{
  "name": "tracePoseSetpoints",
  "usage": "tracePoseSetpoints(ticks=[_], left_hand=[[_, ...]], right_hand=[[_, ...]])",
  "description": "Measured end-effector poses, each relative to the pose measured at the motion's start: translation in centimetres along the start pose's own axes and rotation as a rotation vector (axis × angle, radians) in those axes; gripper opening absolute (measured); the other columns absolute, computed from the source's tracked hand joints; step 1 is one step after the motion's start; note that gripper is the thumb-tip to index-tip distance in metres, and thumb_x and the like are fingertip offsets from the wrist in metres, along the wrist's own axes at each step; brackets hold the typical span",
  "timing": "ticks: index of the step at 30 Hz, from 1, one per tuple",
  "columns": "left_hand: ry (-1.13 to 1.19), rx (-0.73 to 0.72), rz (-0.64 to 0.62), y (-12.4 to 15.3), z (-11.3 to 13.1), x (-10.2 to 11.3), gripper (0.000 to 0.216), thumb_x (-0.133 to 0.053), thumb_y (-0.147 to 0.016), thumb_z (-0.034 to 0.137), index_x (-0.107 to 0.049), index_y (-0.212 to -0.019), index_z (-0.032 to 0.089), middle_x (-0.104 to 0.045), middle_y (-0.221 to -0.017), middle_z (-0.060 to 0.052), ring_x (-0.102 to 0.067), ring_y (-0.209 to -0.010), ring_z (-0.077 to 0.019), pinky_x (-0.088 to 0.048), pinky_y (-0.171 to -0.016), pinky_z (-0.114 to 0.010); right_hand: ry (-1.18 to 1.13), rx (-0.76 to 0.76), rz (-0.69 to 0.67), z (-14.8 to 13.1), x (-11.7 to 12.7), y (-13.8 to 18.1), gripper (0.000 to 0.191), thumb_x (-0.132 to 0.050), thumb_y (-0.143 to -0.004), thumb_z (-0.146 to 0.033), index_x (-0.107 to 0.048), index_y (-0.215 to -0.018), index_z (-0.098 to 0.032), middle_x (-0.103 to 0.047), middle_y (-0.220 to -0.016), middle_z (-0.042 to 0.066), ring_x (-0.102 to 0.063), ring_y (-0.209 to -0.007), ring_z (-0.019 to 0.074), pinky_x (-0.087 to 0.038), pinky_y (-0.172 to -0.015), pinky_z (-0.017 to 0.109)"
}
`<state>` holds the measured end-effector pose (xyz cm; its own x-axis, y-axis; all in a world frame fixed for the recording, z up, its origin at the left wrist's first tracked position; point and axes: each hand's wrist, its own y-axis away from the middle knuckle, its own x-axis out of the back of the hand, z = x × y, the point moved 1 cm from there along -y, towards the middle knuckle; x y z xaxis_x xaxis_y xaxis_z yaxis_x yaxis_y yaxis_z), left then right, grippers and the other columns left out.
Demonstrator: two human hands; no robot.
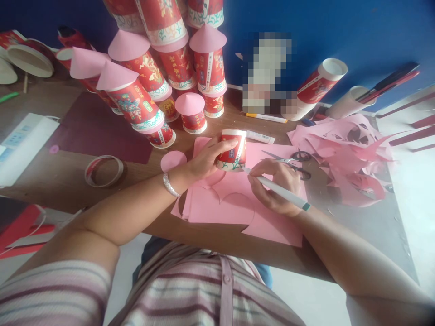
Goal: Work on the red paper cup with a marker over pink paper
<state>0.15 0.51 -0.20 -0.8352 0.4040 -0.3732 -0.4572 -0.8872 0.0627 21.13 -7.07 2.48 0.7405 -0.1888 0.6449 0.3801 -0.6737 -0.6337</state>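
My left hand (211, 156) is wrapped round a red paper cup (232, 151) with a white lower band carrying green drawn marks. In my right hand (277, 185) is a white marker (283, 194) with a green end, its tip touching or very near the cup's lower band. Under both hands lie pink paper sheets (220, 213) with curved cut edges. Scissors (295, 161) rest on the paper just beyond my right hand. A white capped marker (260, 136) lies behind the cup.
Stacked red cups with pink paper cones (208, 40) stand at the back left. Pink paper scraps (356, 149) heap at the right, near a pen holder (350, 102) and a tall cup stack (322, 81). A tape roll (103, 171) and pink disc (173, 160) lie left.
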Motion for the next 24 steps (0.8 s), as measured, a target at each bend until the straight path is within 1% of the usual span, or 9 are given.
tracePoseSetpoints(ticks=[3,6,11,14,17,19,24], left_hand=[[0.05,0.003,0.025,-0.12,-0.39,0.07,0.035,-0.086,-0.093,0.053,-0.068,-0.089,0.023,-0.072,-0.082,-0.001,-0.074,-0.084,-0.0189,-0.062,-0.076,-0.031],[0.08,-0.009,0.035,-0.24,-0.67,0.13,0.031,-0.086,-0.092,0.049,-0.074,-0.1,0.021,-0.076,-0.085,-0.002,-0.074,-0.082,-0.0189,-0.063,-0.077,-0.032],[0.114,0.029,0.019,-0.44,-0.88,0.37,0.036,-0.085,-0.092,0.049,-0.077,-0.115,0.022,-0.082,-0.1,-0.004,-0.079,-0.091,-0.0226,-0.068,-0.085,-0.038],[0.099,0.052,0.028,-0.44,-0.71,0.43,0.039,-0.081,-0.092,0.05,-0.077,-0.118,0.022,-0.084,-0.103,-0.006,-0.083,-0.098,-0.0261,-0.07,-0.089,-0.042],[0.075,0.054,0.026,-0.39,-0.45,0.37,0.041,-0.077,-0.094,0.049,-0.078,-0.123,0.02,-0.086,-0.108,-0.008,-0.084,-0.111,-0.0287,-0.071,-0.095,-0.042],[0.078,0.043,0.013,-0.43,-0.45,0.34,0.045,-0.077,-0.094,0.051,-0.078,-0.125,0.019,-0.087,-0.112,-0.01,-0.084,-0.116,-0.0301,-0.071,-0.098,-0.042],[0.078,0.002,0.02,-0.73,-1.01,0.53,0.048,-0.081,-0.091,0.056,-0.08,-0.12,0.017,-0.089,-0.112,-0.011,-0.086,-0.112,-0.0324,-0.072,-0.092,-0.041]], right_hand=[[-0.025,0.008,0.013,-0.01,0.02,-0.08,0.025,-0.071,-0.105,-0.009,-0.065,-0.107,-0.033,-0.081,-0.084,0.001,-0.079,-0.067,0.0223,-0.069,-0.058,0.039],[-0.035,0.014,0.03,0.1,0.03,-0.1,0.023,-0.071,-0.106,-0.01,-0.065,-0.109,-0.032,-0.081,-0.087,0.0,-0.08,-0.069,0.0215,-0.069,-0.059,0.037],[-0.057,-0.015,0.018,0.4,0.0,0.17,0.028,-0.073,-0.105,-0.009,-0.065,-0.114,-0.034,-0.083,-0.091,0.001,-0.081,-0.072,0.0243,-0.069,-0.062,0.04],[-0.047,-0.025,0.03,0.4,0.03,0.24,0.028,-0.072,-0.106,-0.01,-0.064,-0.116,-0.035,-0.083,-0.093,0.002,-0.082,-0.074,0.0247,-0.07,-0.063,0.04],[-0.058,-0.014,0.026,0.3,0.17,0.11,0.029,-0.072,-0.106,-0.007,-0.065,-0.116,-0.034,-0.082,-0.092,0.002,-0.082,-0.074,0.024,-0.071,-0.064,0.039],[-0.074,0.005,0.008,0.28,0.26,-0.06,0.028,-0.072,-0.106,-0.007,-0.066,-0.115,-0.033,-0.081,-0.091,0.002,-0.081,-0.074,0.0236,-0.07,-0.063,0.038],[-0.153,0.118,0.015,0.58,-0.07,-0.35,0.019,-0.07,-0.11,-0.009,-0.072,-0.116,-0.027,-0.082,-0.093,0.005,-0.081,-0.076,0.0208,-0.07,-0.067,0.035]])
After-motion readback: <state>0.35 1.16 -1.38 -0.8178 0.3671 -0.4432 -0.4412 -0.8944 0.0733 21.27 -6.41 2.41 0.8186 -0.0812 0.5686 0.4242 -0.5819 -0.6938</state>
